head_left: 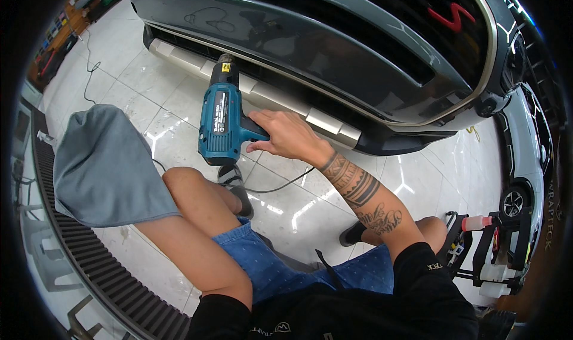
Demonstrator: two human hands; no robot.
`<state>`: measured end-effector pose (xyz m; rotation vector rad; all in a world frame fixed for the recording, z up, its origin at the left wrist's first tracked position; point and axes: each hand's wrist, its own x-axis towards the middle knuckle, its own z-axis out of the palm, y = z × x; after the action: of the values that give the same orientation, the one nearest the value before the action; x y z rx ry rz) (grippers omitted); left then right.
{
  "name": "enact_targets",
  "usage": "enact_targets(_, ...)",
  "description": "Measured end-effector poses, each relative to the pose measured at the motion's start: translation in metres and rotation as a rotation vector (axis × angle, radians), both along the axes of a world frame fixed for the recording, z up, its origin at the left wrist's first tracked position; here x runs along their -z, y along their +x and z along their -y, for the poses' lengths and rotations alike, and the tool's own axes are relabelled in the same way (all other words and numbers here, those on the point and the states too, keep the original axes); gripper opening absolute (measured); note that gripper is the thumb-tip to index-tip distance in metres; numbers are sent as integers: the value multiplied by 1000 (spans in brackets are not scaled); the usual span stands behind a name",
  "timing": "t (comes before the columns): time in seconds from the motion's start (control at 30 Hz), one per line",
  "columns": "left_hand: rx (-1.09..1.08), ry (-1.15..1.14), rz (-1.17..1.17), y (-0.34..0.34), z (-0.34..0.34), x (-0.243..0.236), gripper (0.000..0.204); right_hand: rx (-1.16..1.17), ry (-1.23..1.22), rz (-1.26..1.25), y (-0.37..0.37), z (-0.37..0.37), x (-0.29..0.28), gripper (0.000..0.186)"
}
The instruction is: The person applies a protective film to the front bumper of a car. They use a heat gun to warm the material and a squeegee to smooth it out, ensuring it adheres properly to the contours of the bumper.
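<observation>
My right hand is wrapped round the black handle of a teal heat gun. Its dark nozzle points at the car's lower bumper, close to the silver trim strip; I cannot tell whether it touches. The bumper is dark, glossy grey and reflects the floor and lights. A grey cloth drapes over my left hand, which is raised at the left beside my knee. The fingers under the cloth are hidden. A black cable runs from behind the heat gun across the floor.
At the right stands a dark cart with a bottle of pink liquid and other bottles. Beyond it is a white car. A slatted grate curves along the left. Glossy white tiles form the floor; another cable lies far left.
</observation>
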<state>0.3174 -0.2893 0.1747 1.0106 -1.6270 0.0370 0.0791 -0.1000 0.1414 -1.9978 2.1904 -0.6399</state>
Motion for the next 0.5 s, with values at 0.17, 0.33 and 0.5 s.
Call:
enact_targets(0.17, -535, -244, 866, 24, 41, 23, 49, 17, -3, -7, 3, -11, -2, 65)
enact_targets(0.33, -447, -197, 848, 5, 29, 13, 44, 36, -6, -5, 2, -23, 0, 65)
enact_targets(0.5, -388, -179, 891, -10, 7, 0, 39, 56, -16, 3, 2, -38, 0, 65)
